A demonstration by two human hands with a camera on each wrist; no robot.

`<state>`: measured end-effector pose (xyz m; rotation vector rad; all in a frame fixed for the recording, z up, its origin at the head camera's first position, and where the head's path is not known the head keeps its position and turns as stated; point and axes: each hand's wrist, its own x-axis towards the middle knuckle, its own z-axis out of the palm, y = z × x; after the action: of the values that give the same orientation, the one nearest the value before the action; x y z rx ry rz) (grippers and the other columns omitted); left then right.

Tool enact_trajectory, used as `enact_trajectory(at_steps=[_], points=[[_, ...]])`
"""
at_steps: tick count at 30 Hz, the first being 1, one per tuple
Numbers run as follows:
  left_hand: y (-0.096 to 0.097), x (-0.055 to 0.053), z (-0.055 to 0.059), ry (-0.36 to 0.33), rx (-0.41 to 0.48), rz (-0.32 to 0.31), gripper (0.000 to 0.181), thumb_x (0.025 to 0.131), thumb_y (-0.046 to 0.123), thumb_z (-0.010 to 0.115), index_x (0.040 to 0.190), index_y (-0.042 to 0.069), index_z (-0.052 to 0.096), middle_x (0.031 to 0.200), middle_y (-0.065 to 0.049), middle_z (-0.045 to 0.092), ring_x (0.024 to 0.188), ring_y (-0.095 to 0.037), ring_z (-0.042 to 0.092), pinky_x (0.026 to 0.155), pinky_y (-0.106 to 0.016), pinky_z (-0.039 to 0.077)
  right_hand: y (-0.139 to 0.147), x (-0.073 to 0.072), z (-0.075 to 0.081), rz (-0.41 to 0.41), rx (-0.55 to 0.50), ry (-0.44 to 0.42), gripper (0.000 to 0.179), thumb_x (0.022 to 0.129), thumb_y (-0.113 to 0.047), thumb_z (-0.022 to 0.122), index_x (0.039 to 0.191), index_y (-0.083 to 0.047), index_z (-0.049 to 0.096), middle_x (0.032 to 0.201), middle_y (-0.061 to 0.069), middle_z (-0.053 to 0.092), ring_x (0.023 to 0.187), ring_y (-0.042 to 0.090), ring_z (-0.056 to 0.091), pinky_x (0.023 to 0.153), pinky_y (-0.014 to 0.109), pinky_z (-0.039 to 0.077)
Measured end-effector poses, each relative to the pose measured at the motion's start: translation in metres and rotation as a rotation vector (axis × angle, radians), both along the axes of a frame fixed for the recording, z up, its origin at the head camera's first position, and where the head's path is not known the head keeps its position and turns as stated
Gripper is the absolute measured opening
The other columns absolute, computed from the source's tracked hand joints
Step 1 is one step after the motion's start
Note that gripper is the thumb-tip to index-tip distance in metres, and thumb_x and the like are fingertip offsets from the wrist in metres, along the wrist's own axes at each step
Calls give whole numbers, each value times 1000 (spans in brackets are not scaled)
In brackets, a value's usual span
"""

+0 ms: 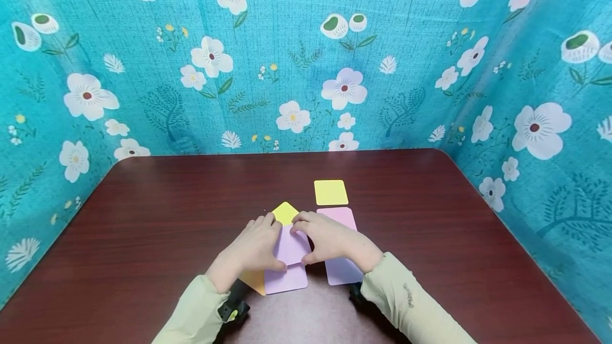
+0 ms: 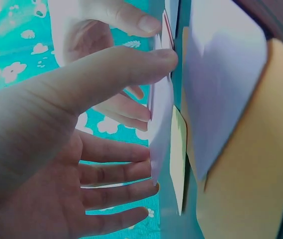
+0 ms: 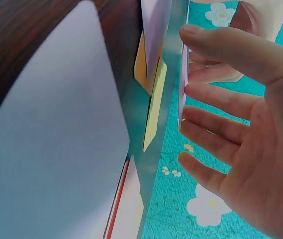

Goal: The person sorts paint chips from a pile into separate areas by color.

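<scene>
A light purple square card (image 1: 291, 246) is held up just over the table, between both hands. My left hand (image 1: 258, 243) grips its left side, with the thumb (image 2: 156, 64) at the near edge and fingertips (image 2: 143, 154) farther along. On the opposite side my right hand (image 1: 330, 235) holds it in the same way, thumb (image 3: 196, 35) near and fingers spread behind. Under and around the held card lie another purple card (image 1: 287, 280), an orange card (image 1: 255, 280) partly covered, and a yellow card (image 1: 285, 211) turned cornerwise.
Right of the hands, a column of cards lies on the dark wooden table (image 1: 167, 200): a yellow card (image 1: 331, 192), a pink card (image 1: 338, 215) and a lavender card (image 1: 341, 272) partly behind the right wrist. A blue flowered curtain (image 1: 296, 57) hangs behind the table.
</scene>
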<state>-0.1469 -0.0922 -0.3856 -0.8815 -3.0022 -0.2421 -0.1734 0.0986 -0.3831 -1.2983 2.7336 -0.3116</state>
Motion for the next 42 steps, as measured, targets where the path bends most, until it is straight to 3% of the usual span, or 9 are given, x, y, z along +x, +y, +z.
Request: enact_trajectory(at_steps=[9, 20, 35, 42], points=[[17, -1, 0, 32, -6, -50, 61, 53, 47, 78, 90, 3, 56, 84, -4, 44, 76, -20, 45, 72, -37, 41, 18, 2, 1, -4, 15, 17, 52, 64, -34, 77, 108, -12, 61, 116, 1, 53, 103, 17, 52, 91, 32, 40], [34, -1, 1, 32, -29, -71, 60, 55, 48, 77, 93, 6, 57, 86, -2, 45, 78, -17, 46, 67, -30, 36, 38, 8, 2, -20, -13, 3, 45, 63, -28, 77, 102, -12, 64, 116, 2, 54, 97, 16, 52, 79, 27, 42], [61, 5, -7, 37, -61, -110, 62, 56, 53, 76, 96, 9, 58, 87, 1, 47, 81, -15, 48, 69, -29, 39, 64, 21, -5, -83, -26, 6, 52, 59, -30, 79, 105, -12, 61, 107, -4, 55, 96, 14, 52, 84, 32, 43], [73, 6, -4, 68, -87, -143, 62, 58, 54, 75, 96, 8, 57, 88, -1, 47, 79, -15, 46, 67, -27, 38, 75, 24, -3, -101, -43, -1, 53, 58, -29, 80, 104, -11, 60, 106, -2, 55, 95, 15, 52, 84, 34, 42]])
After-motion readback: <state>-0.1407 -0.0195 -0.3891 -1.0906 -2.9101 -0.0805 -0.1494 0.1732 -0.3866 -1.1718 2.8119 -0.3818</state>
